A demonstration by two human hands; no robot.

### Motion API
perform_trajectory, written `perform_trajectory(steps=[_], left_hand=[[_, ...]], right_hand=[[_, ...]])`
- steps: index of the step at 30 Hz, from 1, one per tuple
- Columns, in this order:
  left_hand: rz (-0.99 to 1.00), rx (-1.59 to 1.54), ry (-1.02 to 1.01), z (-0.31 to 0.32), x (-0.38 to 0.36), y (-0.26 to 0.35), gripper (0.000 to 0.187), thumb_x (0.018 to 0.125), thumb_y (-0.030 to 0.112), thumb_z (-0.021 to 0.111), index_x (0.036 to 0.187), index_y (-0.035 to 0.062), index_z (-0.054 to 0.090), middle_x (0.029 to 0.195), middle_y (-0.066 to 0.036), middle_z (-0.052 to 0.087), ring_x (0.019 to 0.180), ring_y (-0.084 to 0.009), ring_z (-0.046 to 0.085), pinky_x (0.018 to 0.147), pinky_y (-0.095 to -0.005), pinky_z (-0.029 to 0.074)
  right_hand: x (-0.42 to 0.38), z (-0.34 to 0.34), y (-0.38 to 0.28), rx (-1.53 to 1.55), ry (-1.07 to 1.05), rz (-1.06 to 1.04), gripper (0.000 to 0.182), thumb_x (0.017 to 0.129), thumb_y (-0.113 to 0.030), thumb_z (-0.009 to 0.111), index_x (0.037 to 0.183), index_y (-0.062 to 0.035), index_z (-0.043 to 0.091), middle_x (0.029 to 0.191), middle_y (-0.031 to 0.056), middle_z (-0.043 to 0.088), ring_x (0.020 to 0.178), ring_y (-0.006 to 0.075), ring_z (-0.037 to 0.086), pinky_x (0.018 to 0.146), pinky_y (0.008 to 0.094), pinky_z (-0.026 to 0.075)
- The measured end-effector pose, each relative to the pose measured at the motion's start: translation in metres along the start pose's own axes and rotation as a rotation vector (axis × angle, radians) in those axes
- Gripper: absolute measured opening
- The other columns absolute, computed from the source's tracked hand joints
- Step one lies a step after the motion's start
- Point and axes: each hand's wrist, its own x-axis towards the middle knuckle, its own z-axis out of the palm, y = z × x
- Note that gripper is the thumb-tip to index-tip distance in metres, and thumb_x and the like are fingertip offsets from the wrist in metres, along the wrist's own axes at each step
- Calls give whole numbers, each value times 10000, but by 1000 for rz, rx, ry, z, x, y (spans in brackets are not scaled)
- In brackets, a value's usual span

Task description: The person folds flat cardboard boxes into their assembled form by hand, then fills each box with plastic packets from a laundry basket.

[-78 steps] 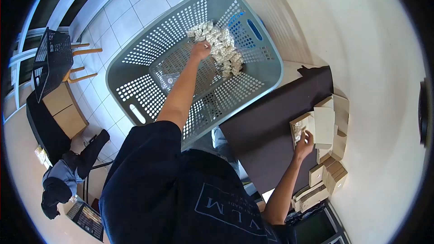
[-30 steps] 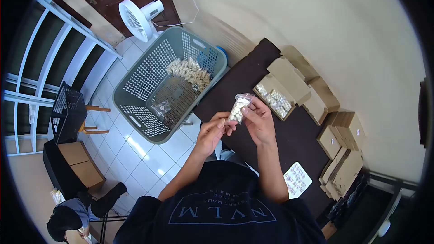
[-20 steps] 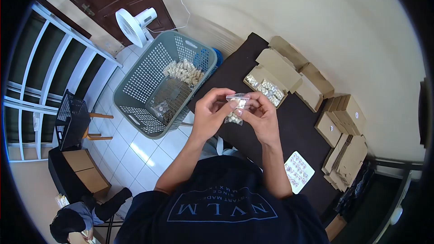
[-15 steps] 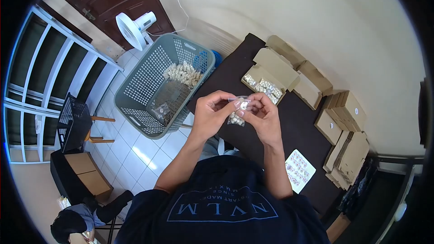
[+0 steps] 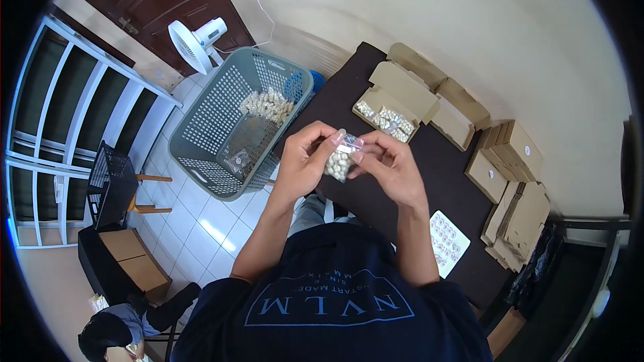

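Two hands (image 5: 302, 164) (image 5: 400, 174) in a fingertip pinch on one clear bag (image 5: 352, 141) of white pieces (image 5: 339, 164) over the dark table (image 5: 376, 200)

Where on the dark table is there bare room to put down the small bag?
One bare patch of dark table lies between the open box with bags, the stacked boxes and the white sheet; another, between that open box and the basket. The side along the wall is crowded with such boxes.
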Motion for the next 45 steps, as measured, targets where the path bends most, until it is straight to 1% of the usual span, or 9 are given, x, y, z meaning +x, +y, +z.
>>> perform_trajectory(steps=[2,8,15,18,24,28,33,41,45], left_hand=[[90,82,-27,-4,2,4,100,943,41,575,887,-38,602,799,-28,572,676,-43,538,586,-216,423],[53,93,-29,-7,2,13,103,941,31,571,869,-39,593,792,-29,558,660,-43,537,544,-210,405],[53,39,-10,-8,-1,17,99,943,14,554,871,-49,582,793,-37,561,685,-61,583,568,-213,446],[-6,5,20,-10,-3,19,99,944,13,553,876,-54,579,789,-41,564,691,-69,598,577,-216,460],[35,83,4,-10,-3,11,105,942,19,566,869,-51,592,793,-44,571,673,-64,589,575,-212,457],[-10,24,32,-8,-5,13,116,937,19,578,850,-54,597,792,-42,573,679,-66,600,579,-212,468],[-29,1,46,-7,-6,12,118,935,18,581,843,-56,594,780,-37,574,689,-73,619,589,-215,484],[7,97,23,-12,-4,1,121,923,49,617,845,-41,599,753,-32,552,627,-33,505,519,-220,383],[19,190,-57,-18,-4,-2,112,964,59,560,907,-29,598,785,-51,618,686,-79,622,576,-215,480]], right_hand=[[4,-7,-8,-178,-7,-9,156,879,-18,665,1014,51,628,930,102,666,784,126,637,659,278,574],[12,-4,-22,-300,-3,-109,111,884,-40,672,951,48,663,818,68,657,710,99,599,581,236,502],[17,1,-19,-283,12,-185,116,930,-77,622,891,32,630,758,33,591,656,88,545,578,240,463],[19,1,-14,-100,50,-142,139,945,-96,605,876,24,618,747,27,568,654,88,537,579,236,457],[16,10,-4,-345,52,-168,105,927,-99,636,886,-3,623,687,-22,554,589,61,496,542,225,423],[18,5,2,-353,117,-208,126,943,-107,616,871,-3,607,733,-3,566,621,63,506,543,230,423],[19,-2,6,-44,85,-164,147,985,-121,550,926,4,603,843,43,576,701,70,526,545,240,438],[16,-1,2,-253,-20,-41,123,911,-88,659,939,32,661,779,46,651,675,85,599,530,220,473],[14,-4,2,-309,-38,-27,91,912,-48,623,921,35,658,794,59,655,688,91,614,547,222,491]])
